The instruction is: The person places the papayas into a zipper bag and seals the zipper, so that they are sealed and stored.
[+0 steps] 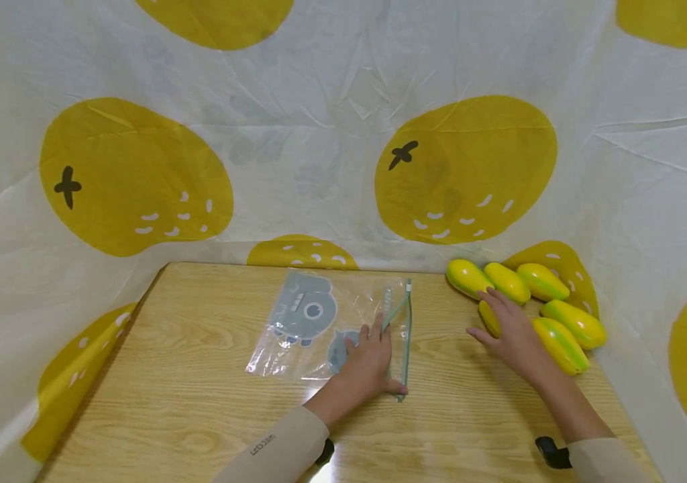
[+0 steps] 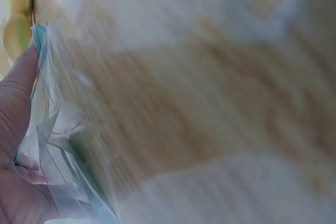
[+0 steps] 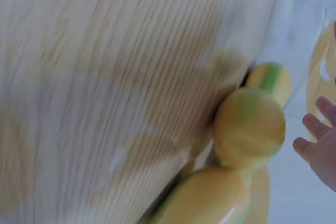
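Note:
A clear zip bag (image 1: 301, 312) with grey-blue cartoon prints lies flat on the table, its green-edged mouth (image 1: 408, 335) facing right. My left hand (image 1: 364, 365) rests at that mouth with fingers and thumb spread, and one edge strip is lifted apart from the other. In the left wrist view the thumb (image 2: 21, 77) touches the green strip. My right hand (image 1: 512, 339) hovers with extended fingers over a yellow-green fruit (image 1: 487, 318), shaped like a mango or papaya and partly hidden by the hand. Nothing is visibly gripped in it.
Several similar fruits (image 1: 539, 282) are clustered at the table's back right corner. The wooden table (image 1: 186, 389) is bordered at the back and sides by a white cloth (image 1: 295, 154) printed with large yellow fruit.

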The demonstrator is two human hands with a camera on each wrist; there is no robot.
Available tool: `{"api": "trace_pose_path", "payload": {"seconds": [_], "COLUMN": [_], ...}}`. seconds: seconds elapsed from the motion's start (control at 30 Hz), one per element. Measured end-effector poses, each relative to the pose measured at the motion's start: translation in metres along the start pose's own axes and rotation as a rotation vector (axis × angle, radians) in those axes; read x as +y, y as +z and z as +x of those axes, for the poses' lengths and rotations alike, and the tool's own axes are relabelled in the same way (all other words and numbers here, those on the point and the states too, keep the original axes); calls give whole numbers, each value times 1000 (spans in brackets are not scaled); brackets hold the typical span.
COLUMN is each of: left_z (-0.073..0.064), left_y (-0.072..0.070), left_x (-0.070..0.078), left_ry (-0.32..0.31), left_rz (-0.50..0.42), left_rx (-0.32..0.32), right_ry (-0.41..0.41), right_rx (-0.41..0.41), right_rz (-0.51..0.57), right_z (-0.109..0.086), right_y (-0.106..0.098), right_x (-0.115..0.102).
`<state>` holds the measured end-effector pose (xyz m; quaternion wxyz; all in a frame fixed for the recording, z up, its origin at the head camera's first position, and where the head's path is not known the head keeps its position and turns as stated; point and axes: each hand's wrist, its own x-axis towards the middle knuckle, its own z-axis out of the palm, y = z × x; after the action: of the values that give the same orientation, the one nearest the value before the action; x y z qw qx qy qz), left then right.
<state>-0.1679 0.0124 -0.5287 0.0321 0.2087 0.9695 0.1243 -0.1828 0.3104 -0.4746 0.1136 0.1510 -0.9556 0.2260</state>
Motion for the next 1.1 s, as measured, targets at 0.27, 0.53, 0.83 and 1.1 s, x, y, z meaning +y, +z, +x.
{"api": "trace_pose_path", "payload": {"seconds": [0.27, 0.53, 0.83, 1.1], "left_z": [0, 0, -2, -2], "left_y": [0, 0, 0, -2], "left_x": [-4, -5, -5, -5], "left_ry": [-16, -9, -14, -7], "left_rz": [-3, -11, 13, 35], "left_rx": [-1, -4, 1, 3], "right_ry": [124, 195, 196, 155], "right_rx": [5, -76, -177, -148], "right_rz": [15, 12, -43, -53], "right_z": [-10, -13, -7, -7], "right_y": [-10, -11, 0, 7], "right_x": [23, 38, 42, 43]}}
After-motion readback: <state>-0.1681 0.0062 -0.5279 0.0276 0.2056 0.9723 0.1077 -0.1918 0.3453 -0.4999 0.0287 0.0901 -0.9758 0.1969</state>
